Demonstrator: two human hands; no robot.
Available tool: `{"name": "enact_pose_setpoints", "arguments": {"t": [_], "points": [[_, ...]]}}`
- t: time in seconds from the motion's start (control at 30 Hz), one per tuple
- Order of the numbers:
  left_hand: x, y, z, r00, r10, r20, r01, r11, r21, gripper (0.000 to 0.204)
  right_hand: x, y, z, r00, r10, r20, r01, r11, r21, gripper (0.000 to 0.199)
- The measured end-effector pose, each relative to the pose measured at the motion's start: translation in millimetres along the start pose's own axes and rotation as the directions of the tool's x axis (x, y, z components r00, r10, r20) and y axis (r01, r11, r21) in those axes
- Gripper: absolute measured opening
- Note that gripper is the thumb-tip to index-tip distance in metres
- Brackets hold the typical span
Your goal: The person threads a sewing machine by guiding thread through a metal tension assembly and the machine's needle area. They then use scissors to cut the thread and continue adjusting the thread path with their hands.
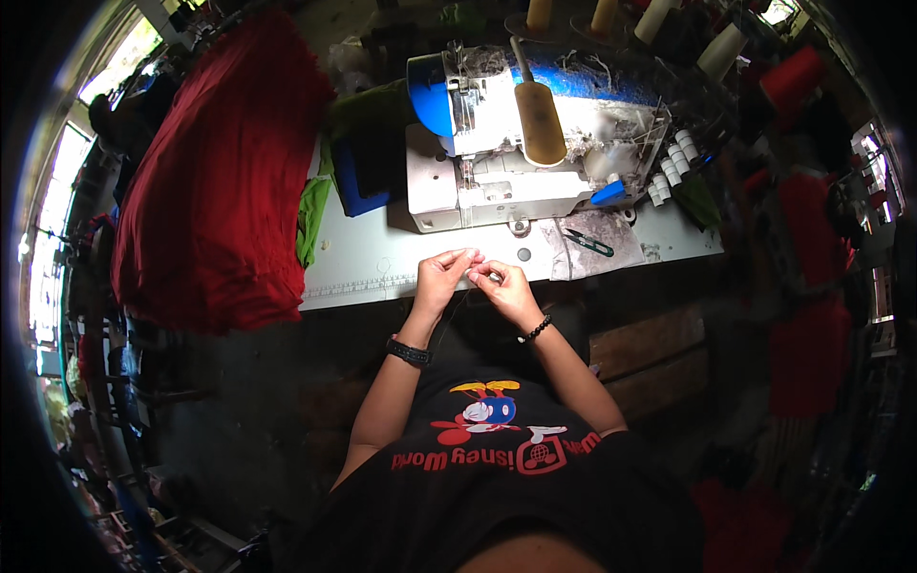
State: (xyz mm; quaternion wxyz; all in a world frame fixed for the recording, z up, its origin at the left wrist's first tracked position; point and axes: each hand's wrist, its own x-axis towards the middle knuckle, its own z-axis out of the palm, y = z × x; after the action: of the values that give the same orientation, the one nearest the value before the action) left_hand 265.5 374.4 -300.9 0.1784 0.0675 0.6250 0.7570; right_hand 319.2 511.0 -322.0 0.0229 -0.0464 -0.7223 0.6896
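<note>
My left hand (441, 278) and my right hand (507, 290) meet at the fingertips just above the front edge of the white table (355, 290). Both are closed in a pinch. A thin, faint thread hangs down from between them toward my lap; its ends are hidden by my fingers. Directly beyond the hands stands a white and blue sewing machine (501, 199), brightly lit and covered with lint. Green-handled thread snips (589, 243) lie on a pale cloth (611, 256) to the right of my hands.
A big heap of red fabric (224, 181) covers the table's left end, with green cloth (311, 220) beside it. Thread cones (721, 52) stand behind the machine. A yellowish paddle-shaped part (540, 124) sits before the machine. A wooden surface (650, 344) is below at right.
</note>
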Motion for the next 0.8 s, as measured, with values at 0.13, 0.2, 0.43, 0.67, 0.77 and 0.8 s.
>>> {"name": "enact_pose_setpoints", "arguments": {"t": [0.13,0.2,0.43,0.67,0.77,0.8], "points": [[-10.5,18.5,-1.5,0.92,0.392,0.027,-0.366,0.828,0.424,0.012,-2.7,-13.1,-26.3,0.976,-0.128,-0.179,0.068,0.949,-0.309,0.019],[-16.1,42.7,-1.9,0.813,0.569,0.122,-0.524,0.625,0.578,0.014,3.4,-32.7,-70.1,0.85,-0.474,-0.23,0.125,0.606,-0.785,0.031],[-26.9,95.8,9.3,0.778,0.536,0.327,-0.626,0.618,0.475,0.013,13.3,-0.8,-168.0,0.927,-0.206,-0.313,-0.246,0.294,-0.924,0.026],[-14.8,64.2,3.9,0.799,0.458,0.389,-0.6,0.637,0.483,0.009,9.0,-28.3,-149.7,0.931,-0.236,-0.278,-0.148,0.453,-0.879,0.012],[-10.0,42.6,-5.3,0.88,0.367,0.302,-0.468,0.781,0.414,0.011,5.1,-48.4,-116.6,0.936,-0.214,-0.28,0.019,0.824,-0.566,0.014],[-9.0,37.7,-8.3,0.894,0.355,0.272,-0.436,0.826,0.357,0.012,8.3,-49.3,-109.8,0.976,-0.139,-0.169,0.063,0.919,-0.39,0.014]]}}
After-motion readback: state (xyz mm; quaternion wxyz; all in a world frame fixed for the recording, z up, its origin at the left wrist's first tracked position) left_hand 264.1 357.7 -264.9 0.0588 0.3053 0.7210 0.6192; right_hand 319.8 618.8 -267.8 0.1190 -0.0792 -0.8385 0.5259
